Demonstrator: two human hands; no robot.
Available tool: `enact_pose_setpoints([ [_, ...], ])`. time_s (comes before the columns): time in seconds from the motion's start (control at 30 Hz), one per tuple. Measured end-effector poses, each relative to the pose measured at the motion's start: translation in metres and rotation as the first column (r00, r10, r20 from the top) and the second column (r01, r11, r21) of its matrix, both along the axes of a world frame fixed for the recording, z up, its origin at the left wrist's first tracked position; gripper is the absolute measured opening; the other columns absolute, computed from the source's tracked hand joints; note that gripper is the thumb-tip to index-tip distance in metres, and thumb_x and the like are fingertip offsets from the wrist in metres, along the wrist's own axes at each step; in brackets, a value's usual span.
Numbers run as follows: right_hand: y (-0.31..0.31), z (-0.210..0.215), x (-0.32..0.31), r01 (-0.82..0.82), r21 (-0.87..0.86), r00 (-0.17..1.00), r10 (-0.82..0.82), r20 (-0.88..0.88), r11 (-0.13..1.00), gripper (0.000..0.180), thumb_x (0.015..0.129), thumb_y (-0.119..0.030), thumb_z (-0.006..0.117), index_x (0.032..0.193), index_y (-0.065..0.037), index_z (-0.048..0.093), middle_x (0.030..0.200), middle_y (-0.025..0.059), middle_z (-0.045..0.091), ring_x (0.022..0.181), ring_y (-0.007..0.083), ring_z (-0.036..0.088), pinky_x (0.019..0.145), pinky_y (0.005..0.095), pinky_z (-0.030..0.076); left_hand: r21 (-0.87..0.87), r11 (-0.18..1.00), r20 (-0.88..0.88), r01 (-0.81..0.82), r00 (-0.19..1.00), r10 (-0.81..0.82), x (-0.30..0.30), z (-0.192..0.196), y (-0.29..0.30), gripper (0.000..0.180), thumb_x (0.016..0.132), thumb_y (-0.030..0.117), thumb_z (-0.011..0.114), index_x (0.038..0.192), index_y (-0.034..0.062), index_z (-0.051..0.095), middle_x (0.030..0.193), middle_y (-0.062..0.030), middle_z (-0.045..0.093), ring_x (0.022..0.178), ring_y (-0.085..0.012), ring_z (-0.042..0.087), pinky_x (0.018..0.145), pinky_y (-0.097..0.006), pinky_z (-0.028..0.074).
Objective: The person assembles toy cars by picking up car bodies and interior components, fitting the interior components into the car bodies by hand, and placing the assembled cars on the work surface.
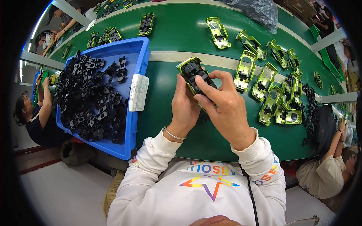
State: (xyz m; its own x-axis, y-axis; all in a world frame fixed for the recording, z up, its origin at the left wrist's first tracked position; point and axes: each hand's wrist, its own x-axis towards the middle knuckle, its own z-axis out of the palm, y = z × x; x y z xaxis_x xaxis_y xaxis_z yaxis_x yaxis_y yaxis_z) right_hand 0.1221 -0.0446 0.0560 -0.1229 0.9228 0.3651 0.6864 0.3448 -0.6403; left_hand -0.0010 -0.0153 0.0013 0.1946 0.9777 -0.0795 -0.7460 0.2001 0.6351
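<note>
My left hand (pixel 183 109) holds a lime-green toy car body (pixel 195 60), its hollow underside facing up, above the green table. A black plastic interior part (pixel 191 70) sits inside the shell. My right hand (pixel 230 107) is closed on the same piece, with the index finger pressing on the black part and the thumb at the near end. How fully the part is seated is hidden by my fingers. Right of my hands lie several green car bodies (pixel 245 71), which look open inside without black parts.
On the left, a blue bin (pixel 140 56) is filled with black interior parts (pixel 90 98); a white paper label hangs on its side. Farther back, car bodies with black inserts (pixel 146 24) lie on the green surface (pixel 177 26). A clear plastic bag (pixel 260 13) lies beyond. People work on both sides.
</note>
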Motion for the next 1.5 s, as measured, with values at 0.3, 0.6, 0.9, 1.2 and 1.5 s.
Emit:
enact_pose_setpoints([
  [0.3,0.002,0.009,0.003,-0.029,-0.07,0.991,0.038,0.129,0.997,0.034,0.084,-0.015,0.074,0.117,-0.012,0.066,0.118,0.0084,0.056,0.083,0.0272,0.068,0.064,0.0398,0.055,0.007,0.999,-0.026,0.036,0.999,-0.036,-0.003,0.001,0.0,0.057,0.11,0.046,0.022,0.145,0.0045,0.042,0.136,-0.013,0.056,0.122,-0.024,0.056,0.104,-0.038,0.046],
  [0.6,0.023,-0.003,0.035,-0.194,0.121,0.98,0.197,-0.015,0.973,0.034,0.091,-0.004,0.06,0.124,-0.009,0.065,0.112,0.0086,0.066,0.084,0.0285,0.066,0.074,0.0397,0.05,0.134,0.975,-0.149,0.175,0.977,-0.155,-0.004,0.001,0.008,0.055,0.092,0.003,0.058,0.143,0.004,0.037,0.136,-0.0142,0.054,0.126,-0.0253,0.055,0.108,-0.04,0.046],
  [0.9,-0.02,-0.002,0.094,-0.107,-0.178,0.993,0.113,0.026,0.978,0.028,0.089,-0.003,0.068,0.116,-0.006,0.065,0.1,0.0086,0.064,0.076,0.0232,0.066,0.07,0.0342,0.053,0.154,0.985,-0.251,-0.077,0.961,0.115,-0.02,-0.01,0.037,0.047,0.091,-0.005,0.051,0.138,-0.0049,0.043,0.138,-0.0196,0.053,0.124,-0.0418,0.058,0.093,-0.048,0.06],
  [1.2,-0.061,-0.039,0.079,-0.089,-0.111,0.931,0.122,0.344,0.99,0.026,0.085,-0.007,0.07,0.111,-0.006,0.065,0.094,0.0098,0.061,0.084,0.0317,0.063,0.073,0.0403,0.052,0.203,0.978,-0.218,0.044,0.976,0.001,-0.01,-0.005,0.019,0.054,0.09,-0.001,0.057,0.142,-0.0001,0.043,0.14,-0.0154,0.054,0.125,-0.0355,0.059,0.095,-0.045,0.057],
  [1.5,-0.027,-0.002,0.058,-0.308,-0.412,0.586,-0.17,-0.793,0.857,0.027,0.096,-0.01,0.066,0.121,0.002,0.065,0.104,0.0068,0.07,0.087,0.0122,0.067,0.076,0.0264,0.057,0.237,0.967,-0.048,0.088,0.996,-0.078,-0.012,-0.005,0.016,0.062,0.092,0.017,0.047,0.15,0.0021,0.033,0.148,-0.0175,0.046,0.133,-0.0327,0.05,0.104,-0.048,0.049],
])
